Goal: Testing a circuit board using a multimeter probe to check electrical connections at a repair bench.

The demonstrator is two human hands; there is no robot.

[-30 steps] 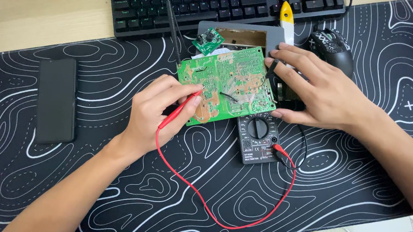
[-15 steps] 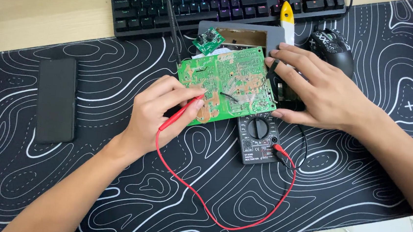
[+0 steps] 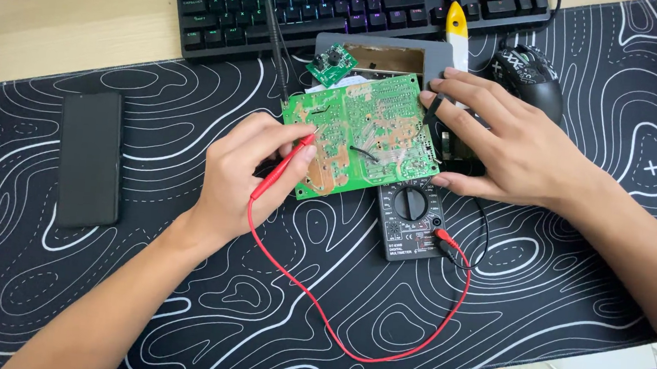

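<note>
The left hand (image 3: 247, 170) is closed around a red probe (image 3: 283, 165), held like a pen, with its tip on the left part of the green circuit board (image 3: 360, 132). The right hand (image 3: 504, 140) lies over the board's right edge with its fingers together on a black probe (image 3: 431, 111), which they press down near that edge. The board sits solder side up in the middle of the desk mat (image 3: 101, 299), just in front of the keyboard (image 3: 342, 10) and touching the top of the black meter (image 3: 410, 218).

To probe well, I judge that each tip should rest on one solder point only, steep enough not to bridge to a neighbour, while the right hand pins the board so it cannot slide. The meter's face is partly under the board, so the reading may be hard to see; I cannot tell what it shows. The red lead (image 3: 348, 334) loops widely toward the person and should stay slack.

The mat is black with white wavy lines and covers most of a pale wooden desk (image 3: 67, 31). A dark phone (image 3: 90, 158) lies well to the left, a black mouse (image 3: 526, 75) sits just beyond the right hand, and a small green board (image 3: 332, 64) lies on a grey case (image 3: 385, 56) behind the main board.
</note>
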